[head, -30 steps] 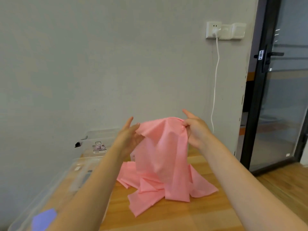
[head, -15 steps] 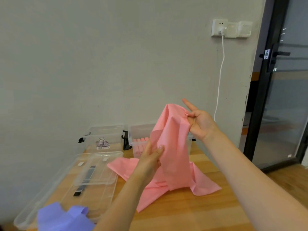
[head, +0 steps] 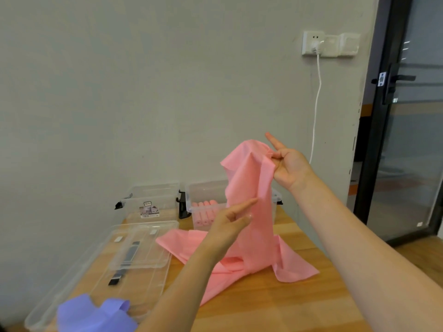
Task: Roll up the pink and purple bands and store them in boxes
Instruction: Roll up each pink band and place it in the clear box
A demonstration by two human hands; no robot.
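A long pink band (head: 249,212) hangs from my right hand (head: 286,167), which pinches its top end with the index finger pointing up. The band's lower part lies crumpled on the wooden table (head: 275,305). My left hand (head: 231,222) is lower down at the band's left edge, fingers mostly straight and touching the band; any grip is hidden from view. A purple band (head: 96,315) lies at the lower left. Two clear boxes stand by the wall: the right one (head: 206,190) holds several rolled pink bands (head: 205,213), the left one (head: 149,196) shows only a label.
Two clear lids (head: 139,248) lie stacked on the left of the table. A white cable (head: 316,104) hangs from a wall socket behind. A glass door (head: 407,140) is on the right, beyond the table edge.
My right hand has lifted the band's end higher. My left hand let go of the top, slid down the band's left edge, then rose slightly.
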